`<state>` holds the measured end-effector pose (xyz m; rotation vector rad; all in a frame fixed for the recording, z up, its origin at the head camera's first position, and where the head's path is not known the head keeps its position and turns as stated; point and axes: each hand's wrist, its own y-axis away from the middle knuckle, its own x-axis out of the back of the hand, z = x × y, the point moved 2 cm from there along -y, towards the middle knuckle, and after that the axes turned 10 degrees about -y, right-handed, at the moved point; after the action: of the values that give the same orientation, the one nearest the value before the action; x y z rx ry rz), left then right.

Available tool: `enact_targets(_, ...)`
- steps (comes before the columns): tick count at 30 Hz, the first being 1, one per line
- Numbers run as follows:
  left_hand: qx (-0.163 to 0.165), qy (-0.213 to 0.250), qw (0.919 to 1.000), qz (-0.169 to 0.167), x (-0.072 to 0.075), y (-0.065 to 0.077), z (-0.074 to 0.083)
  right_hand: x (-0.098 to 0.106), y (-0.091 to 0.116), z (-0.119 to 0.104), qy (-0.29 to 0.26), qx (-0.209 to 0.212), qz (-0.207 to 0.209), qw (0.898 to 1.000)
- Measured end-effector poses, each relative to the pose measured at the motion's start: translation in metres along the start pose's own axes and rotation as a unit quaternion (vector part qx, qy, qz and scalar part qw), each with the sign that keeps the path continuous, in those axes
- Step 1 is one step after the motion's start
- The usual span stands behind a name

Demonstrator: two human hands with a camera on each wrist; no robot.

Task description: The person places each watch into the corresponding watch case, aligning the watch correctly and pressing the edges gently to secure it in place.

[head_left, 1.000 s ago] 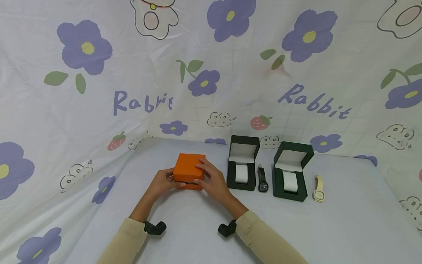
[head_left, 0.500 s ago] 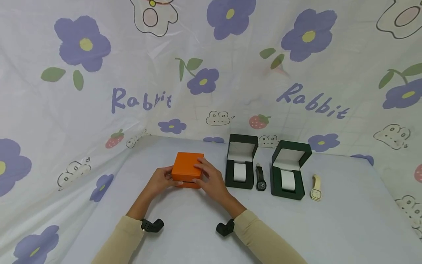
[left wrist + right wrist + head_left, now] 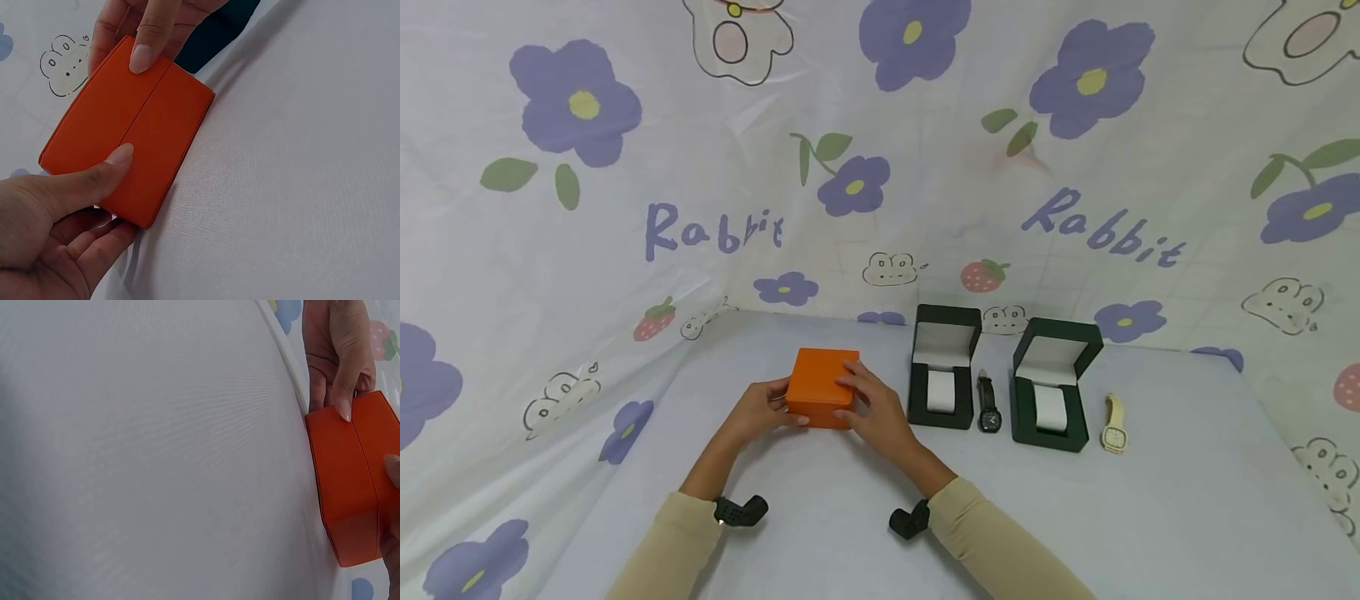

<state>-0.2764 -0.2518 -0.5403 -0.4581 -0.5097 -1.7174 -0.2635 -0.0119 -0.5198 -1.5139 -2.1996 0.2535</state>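
An orange watch box (image 3: 822,379) stands on the white cloth, its lid down and only a thin seam line showing across the front in the left wrist view. My left hand (image 3: 758,414) holds its left side, thumb (image 3: 112,172) on the front near the seam and fingers around the side. On the other side my right hand (image 3: 882,417) grips the box, fingers over the lid's right edge and thumb (image 3: 142,56) against the front. The inside of the box is hidden.
Right of the hands stand two dark green watch boxes, one (image 3: 917,400) and another (image 3: 1021,417), both with lids up and white cushions inside. A black watch (image 3: 989,408) lies between them, a cream watch (image 3: 1114,427) farther right. A patterned curtain (image 3: 820,250) hangs behind.
The orange box's lid has come down onto its base; the dark gap at the front has narrowed to a thin line. Both hands stay on the box. The head view has shifted slightly.
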Motion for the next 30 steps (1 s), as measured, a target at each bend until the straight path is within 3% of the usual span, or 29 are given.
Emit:
enact_targets(6, -0.004, 0.0, 1.0, 0.003, 0.003, -0.002, 0.003, 0.002, -0.004, -0.001, 0.005, -0.005, -0.005, 1.0)
enact_targets(22, -0.056, -0.022, 0.9981, -0.015, 0.015, -0.001, 0.012, 0.013, -0.015, -0.014, 0.098, -0.009, -0.026, 0.995)
enact_targets(30, -0.038, -0.008, 0.999, -0.024, 0.013, 0.012, 0.01, 0.022, -0.002, -0.024, 0.098, -0.039, -0.034, 0.994)
